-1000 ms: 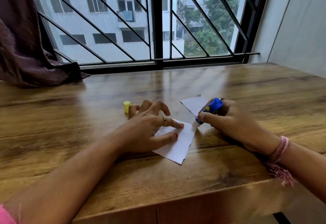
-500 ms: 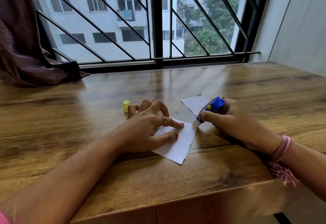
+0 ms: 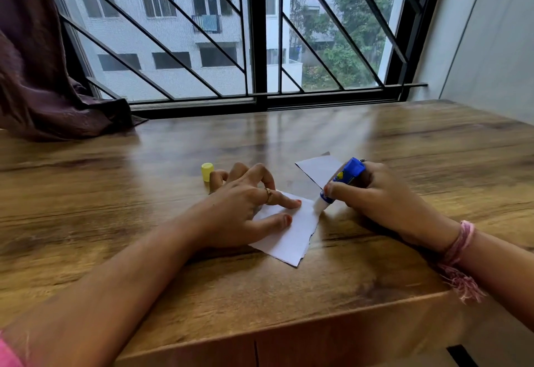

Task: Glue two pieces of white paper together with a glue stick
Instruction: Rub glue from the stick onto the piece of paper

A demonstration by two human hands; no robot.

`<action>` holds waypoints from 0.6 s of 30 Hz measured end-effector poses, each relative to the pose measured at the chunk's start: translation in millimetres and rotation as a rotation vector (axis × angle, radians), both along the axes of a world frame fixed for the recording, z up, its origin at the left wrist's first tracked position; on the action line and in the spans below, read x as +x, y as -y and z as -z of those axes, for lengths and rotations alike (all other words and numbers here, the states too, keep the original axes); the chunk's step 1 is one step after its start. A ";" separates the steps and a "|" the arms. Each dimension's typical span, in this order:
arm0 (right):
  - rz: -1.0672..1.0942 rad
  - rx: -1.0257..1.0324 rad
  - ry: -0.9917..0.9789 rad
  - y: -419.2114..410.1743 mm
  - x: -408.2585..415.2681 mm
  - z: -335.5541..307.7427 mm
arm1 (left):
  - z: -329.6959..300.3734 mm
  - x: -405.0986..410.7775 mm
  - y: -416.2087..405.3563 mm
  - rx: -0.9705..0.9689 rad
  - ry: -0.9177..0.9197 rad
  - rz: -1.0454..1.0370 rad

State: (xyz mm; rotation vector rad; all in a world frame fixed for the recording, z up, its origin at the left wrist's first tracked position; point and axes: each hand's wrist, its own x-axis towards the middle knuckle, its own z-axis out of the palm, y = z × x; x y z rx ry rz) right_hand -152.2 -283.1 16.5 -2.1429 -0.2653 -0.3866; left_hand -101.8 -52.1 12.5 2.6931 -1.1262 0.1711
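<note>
Glue stick, blue plastic, gripped in your right hand; left hand splayed flat, pinning white torn-edged paper at frame centre. Tip at edge: paper may tear, glue may smear wooden table.

Bare counter lies open toward the window; only a yellow cap stands left of the papers.

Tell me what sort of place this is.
Probably a room in an upper-floor flat: a wooden table pushed against a barred window, a dark curtain bunched at one side, and apartment blocks and trees outside.
</note>
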 end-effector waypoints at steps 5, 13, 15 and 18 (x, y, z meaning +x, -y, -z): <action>-0.144 -0.013 -0.023 -3.9 -6.7 -0.7 | 0.8 0.8 0.0 -0.005 0.006 0.003; -0.146 -0.031 0.001 -4.5 -5.3 0.8 | 2.5 2.1 0.0 -0.021 0.007 0.004; -0.170 -0.034 -0.010 -5.6 -5.9 1.2 | 2.5 2.2 -0.2 -0.023 0.000 0.002; -0.137 -0.013 -0.009 -4.5 -3.8 0.3 | 2.6 1.9 -0.3 -0.021 -0.002 -0.002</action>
